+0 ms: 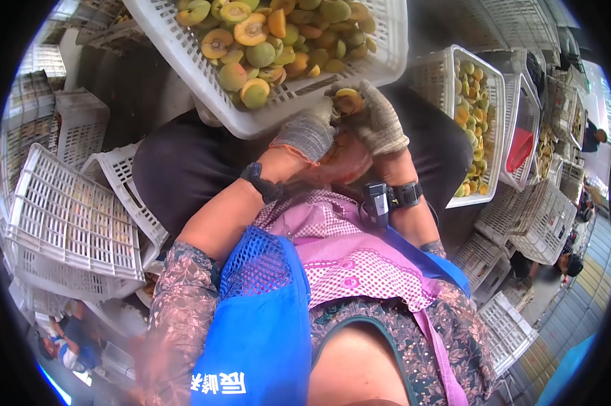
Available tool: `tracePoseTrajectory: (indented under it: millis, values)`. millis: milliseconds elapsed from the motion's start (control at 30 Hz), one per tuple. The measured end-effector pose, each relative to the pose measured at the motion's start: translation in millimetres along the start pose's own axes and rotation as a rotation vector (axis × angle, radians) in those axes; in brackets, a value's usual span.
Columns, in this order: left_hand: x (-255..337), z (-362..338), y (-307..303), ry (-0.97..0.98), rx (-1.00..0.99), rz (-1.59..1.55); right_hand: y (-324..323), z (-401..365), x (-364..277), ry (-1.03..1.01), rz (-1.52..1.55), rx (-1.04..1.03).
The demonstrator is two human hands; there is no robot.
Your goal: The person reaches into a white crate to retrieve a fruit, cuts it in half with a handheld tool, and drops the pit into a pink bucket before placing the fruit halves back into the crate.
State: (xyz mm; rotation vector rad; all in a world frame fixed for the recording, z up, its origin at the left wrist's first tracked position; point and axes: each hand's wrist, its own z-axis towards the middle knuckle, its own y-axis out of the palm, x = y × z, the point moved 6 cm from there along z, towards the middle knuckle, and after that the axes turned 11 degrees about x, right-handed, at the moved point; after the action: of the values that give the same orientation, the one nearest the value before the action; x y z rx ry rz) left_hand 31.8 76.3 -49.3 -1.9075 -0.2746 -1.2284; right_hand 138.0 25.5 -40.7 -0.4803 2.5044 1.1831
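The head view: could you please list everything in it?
Front crate: one, white, top centre
Fruit: many, green to orange, inside it
Cut fruit: one, orange, between the hands
Filled crate: one, white, right
Red item: one, red, far right
Other crates: many, white, both sides
Reddish item: blurred, below hands
People: several, blurred, background
Apron: one, pink, centre
Blue cloth: white characters, bottom
Device: one, black, right wrist
Gloved hands: left, right, grey, centre
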Motion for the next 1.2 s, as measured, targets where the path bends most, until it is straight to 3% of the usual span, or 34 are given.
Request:
tracePoseTrajectory:
  millis: [67, 100, 200, 267, 400, 433, 467, 500, 533, 600, 700, 733, 767, 800, 833, 867, 900, 967, 1000, 1033, 1067, 1100, 1133, 1200]
  values:
    - [-5.0, -2.4, 10.1, 0.065, -0.129, 0.188, -16.9, 1.5, -9.1, -0.352, -0.658, 0.125]
    - [-6.5, -5.0, 18.1, 0.124, -0.246, 0.367, -17.0, -1.3, -8.3, -0.352, -0.656, 0.13]
    - [-8.9, -5.9, 23.4, 0.162, -0.299, 0.425, -6.9, -6.4, -5.1, -0.392, -0.676, 0.229]
    - [-6.9, -2.2, 26.2, 0.202, -0.309, 0.352, 2.2, -11.3, -9.9, -0.53, -0.444, 0.233]
    - [10.9, 0.3, 23.8, 0.299, -0.348, 0.21, 42.9, -28.6, -10.3, -0.473, -0.5, 0.277]
    - [14.1, -2.6, 20.3, 0.296, -0.342, 0.203, 50.4, -31.5, -13.0, -0.56, -0.611, 0.281]
    - [9.3, -4.9, 12.1, 0.147, -0.284, 0.195, 56.6, -32.2, -15.4, -0.648, -0.72, 0.283]
    - [5.7, -5.4, 0.8, -0.002, -0.227, 0.186, 66.1, -35.0, -16.3, -0.906, -0.979, 0.209]
    - [8.7, -5.0, -9.9, -0.007, -0.226, 0.181, 56.7, -32.4, -13.5, -0.901, -0.984, 0.207]
    - [51.4, -17.2, -28.4, 0.531, -0.491, 0.233, 38.1, -25.6, -9.0, -0.805, -0.922, 0.218]
    - [79.4, -21.8, -52.5, 0.572, -0.528, 0.271, 37.2, -24.2, -5.3, -0.795, -0.92, 0.189]
    - [60.5, -19.4, -27.3, 0.577, -0.525, 0.275, 35.3, -23.0, -6.8, -0.818, -0.978, 0.234]
    - [11.3, -9.4, 15.4, 0.29, -0.422, 0.278, 28.7, -19.6, -1.0, -0.525, -0.562, 0.259]
    - [-22.0, -4.5, 35.4, 0.004, -0.316, 0.275, 26.2, -22.7, -2.3, -0.524, -0.565, 0.263]
    - [-18.6, -4.7, 28.1, 0.006, -0.315, 0.272, 32.9, -27.1, -7.8, -0.687, -0.883, 0.215]
    - [0.4, -12.4, 19.1, 0.161, -0.434, 0.11, 39.9, -32.1, -8.3, -0.841, -1.204, 0.158]
    - [18.7, -21.3, 12.8, 0.317, -0.548, -0.056, 37.7, -32.6, -7.0, -0.839, -1.207, 0.157]
    - [25.9, -18.5, 3.7, 0.229, -0.516, -0.202, 33.2, -30.4, -9.1, -0.754, -0.842, 0.205]
    - [30.1, -15.7, -3.6, 0.143, -0.489, -0.343, 39.5, -31.5, -13.0, -0.757, -0.838, 0.202]
    - [38.5, -16.8, -6.7, 0.145, -0.491, -0.336, 41.1, -28.3, -12.5, -0.567, -0.583, 0.188]
    - [57.7, -17.6, -15.5, 0.266, -0.394, -0.008, 41.5, -27.1, -7.0, -0.373, -0.332, 0.177]
    - [67.6, -16.8, -20.7, 0.381, -0.285, 0.316, 39.8, -25.8, -6.8, -0.372, -0.332, 0.184]
    - [65.8, -17.5, -18.8, 0.377, -0.289, 0.31, 39.1, -23.2, -8.1, -0.412, -0.38, 0.191]
    - [74.2, -20.3, -23.7, 0.594, -0.086, 0.363, 39.3, -16.3, -11.1, -0.485, -0.48, 0.197]
